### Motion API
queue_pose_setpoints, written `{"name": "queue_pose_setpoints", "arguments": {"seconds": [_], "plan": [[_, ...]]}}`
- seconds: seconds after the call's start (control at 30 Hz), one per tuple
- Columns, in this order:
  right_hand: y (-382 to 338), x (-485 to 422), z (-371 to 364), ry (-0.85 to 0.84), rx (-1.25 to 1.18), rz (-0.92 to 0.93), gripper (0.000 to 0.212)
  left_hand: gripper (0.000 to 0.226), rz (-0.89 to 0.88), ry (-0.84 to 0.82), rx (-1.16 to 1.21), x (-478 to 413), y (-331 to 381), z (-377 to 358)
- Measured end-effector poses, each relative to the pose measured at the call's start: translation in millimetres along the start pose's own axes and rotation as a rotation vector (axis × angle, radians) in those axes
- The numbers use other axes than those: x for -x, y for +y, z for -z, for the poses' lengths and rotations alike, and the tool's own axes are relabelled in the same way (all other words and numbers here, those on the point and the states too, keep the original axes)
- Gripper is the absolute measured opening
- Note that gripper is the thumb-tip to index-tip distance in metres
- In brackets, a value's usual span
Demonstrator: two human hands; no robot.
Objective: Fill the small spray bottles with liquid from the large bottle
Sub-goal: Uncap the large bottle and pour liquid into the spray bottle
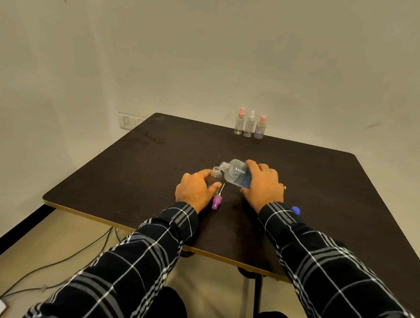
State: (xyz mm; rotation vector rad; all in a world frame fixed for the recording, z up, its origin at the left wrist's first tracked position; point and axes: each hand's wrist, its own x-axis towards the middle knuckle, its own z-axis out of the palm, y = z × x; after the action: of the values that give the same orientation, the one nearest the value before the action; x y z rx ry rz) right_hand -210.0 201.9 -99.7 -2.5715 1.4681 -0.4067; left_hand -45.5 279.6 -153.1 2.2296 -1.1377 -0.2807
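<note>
My right hand [263,185] grips the large clear bottle [234,173], tilted so its open neck points left and down toward the small bottle. The small clear spray bottle [216,176] stands upright on the dark table [138,167] with its mouth open, and my left hand [195,188] holds it around the body. Its purple spray head [217,201], with a thin white tube, lies on the table between my hands. A blue cap [296,210] shows just behind my right wrist.
Three small spray bottles [250,124] stand in a row at the table's far edge, two with pink heads and one with a white head. The wall is close behind them. Cables and a white object lie on the floor to the left.
</note>
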Motion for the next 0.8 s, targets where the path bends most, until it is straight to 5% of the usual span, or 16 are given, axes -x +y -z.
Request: {"name": "queue_pose_setpoints", "arguments": {"seconds": [0.8], "plan": [[-4.6, -1.8, 5.1, 0.046, 0.058, 0.033, 0.075, 0.044, -0.005, -0.004, 0.003, 0.0, 0.9, 0.1]]}}
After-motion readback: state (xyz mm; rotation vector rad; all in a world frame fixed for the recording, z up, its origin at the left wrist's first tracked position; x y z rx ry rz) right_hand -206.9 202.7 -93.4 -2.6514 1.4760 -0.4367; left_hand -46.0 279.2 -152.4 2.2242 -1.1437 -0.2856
